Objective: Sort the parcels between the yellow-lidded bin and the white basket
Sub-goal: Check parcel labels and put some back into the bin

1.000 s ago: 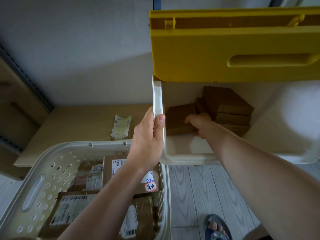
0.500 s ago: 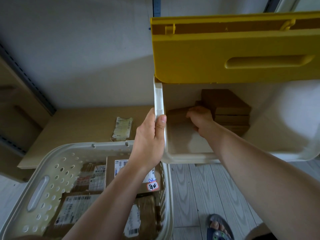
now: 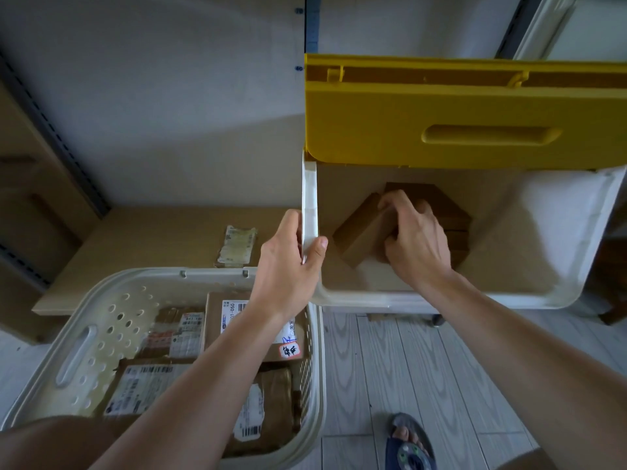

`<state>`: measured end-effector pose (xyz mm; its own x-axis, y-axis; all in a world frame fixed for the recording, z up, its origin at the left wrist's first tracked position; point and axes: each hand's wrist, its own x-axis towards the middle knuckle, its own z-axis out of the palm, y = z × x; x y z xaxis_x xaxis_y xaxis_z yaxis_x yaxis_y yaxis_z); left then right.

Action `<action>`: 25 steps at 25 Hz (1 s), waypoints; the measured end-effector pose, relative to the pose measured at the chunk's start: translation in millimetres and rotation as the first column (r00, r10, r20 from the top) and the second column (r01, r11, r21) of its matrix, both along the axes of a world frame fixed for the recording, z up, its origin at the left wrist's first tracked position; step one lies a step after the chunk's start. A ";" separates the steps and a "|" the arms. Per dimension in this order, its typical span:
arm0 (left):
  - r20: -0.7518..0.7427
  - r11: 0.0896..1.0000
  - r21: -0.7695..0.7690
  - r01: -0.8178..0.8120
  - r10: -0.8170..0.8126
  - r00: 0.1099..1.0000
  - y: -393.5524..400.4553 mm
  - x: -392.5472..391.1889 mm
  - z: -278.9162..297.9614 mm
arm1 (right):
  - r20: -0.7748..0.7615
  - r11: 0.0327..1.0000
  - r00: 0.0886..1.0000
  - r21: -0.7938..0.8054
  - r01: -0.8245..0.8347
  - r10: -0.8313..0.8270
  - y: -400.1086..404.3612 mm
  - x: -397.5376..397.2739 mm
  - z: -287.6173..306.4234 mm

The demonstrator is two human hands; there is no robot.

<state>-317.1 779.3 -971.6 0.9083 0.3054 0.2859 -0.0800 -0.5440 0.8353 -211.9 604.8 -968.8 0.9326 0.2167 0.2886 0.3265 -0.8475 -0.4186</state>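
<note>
- Fingers of my right hand (image 3: 415, 237) curl over the top of a brown parcel (image 3: 361, 234) inside the bin (image 3: 509, 301), thumb at its near side; the parcel sits tilted, one corner pointing left toward the bin's wall.
- My left hand (image 3: 288, 266) grips the bin's left rim, thumb inside, fingers wrapped round the outside.
- Behind my right hand more brown parcels are stacked (image 3: 451, 212) against the back; my knuckles cover most of them, so I cannot count them.
- Up above, the yellow lid (image 3: 468, 113) stands open, shading the bin's back wall.
- Bin floor to the right of the stack is bare, and so is the near strip by the front rim.
- Just left of and below the bin is the white basket (image 3: 81, 337), its right rim near the bin's corner; labelled parcels (image 3: 146, 388) lie flat in it, partly covered by my left forearm.
- One wrapped packet (image 3: 237, 245) lies on the low shelf (image 3: 135, 239) beyond the basket.
- My sandalled foot (image 3: 409, 442) is cut off at the bottom edge.
</note>
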 end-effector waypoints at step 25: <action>0.457 0.951 0.305 0.048 -0.190 0.869 -0.7 -56.3 35.8 | 0.414 0.841 0.886 0.387 -0.379 0.209 -51.0 -61.1 55.8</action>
<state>-373.4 778.6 -935.9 0.6631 0.0482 0.7470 -0.5067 -0.7056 0.4953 -273.0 553.8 -913.0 0.6673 0.2327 0.7075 0.7220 -0.4352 -0.5379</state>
